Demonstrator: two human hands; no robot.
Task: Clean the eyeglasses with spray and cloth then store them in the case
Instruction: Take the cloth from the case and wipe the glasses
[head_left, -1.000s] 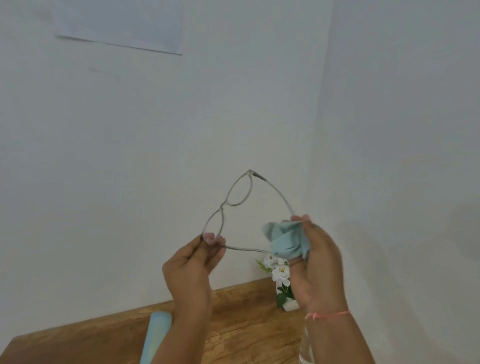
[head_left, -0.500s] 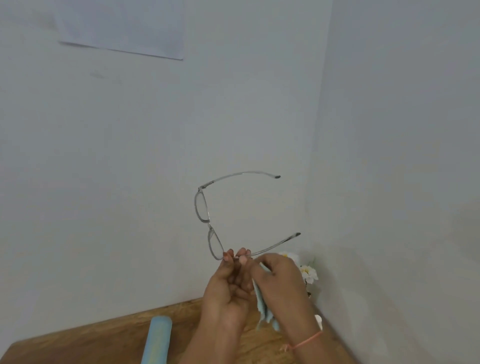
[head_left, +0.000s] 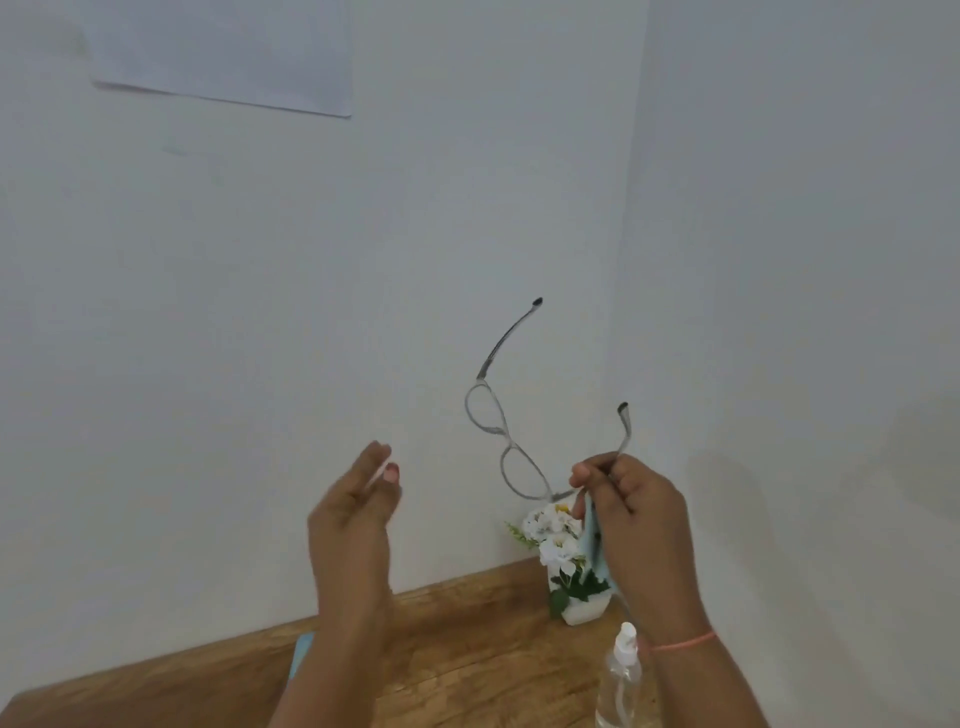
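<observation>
My right hand (head_left: 631, 514) is pinching one temple of the eyeglasses (head_left: 503, 432) together with the blue cloth (head_left: 592, 540) — the frame is sticking up toward eleven o'clock, above the desk (head_left: 467, 639). My left hand (head_left: 353, 509) is hovering at nine o'clock, fingers relaxed and holding nothing; the spray bottle (head_left: 621, 675) is standing at six o'clock under my right wrist.

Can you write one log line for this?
left hand: open, free | right hand: pinches eyeglasses temple, holds cloth | spray bottle: upright, not held
</observation>
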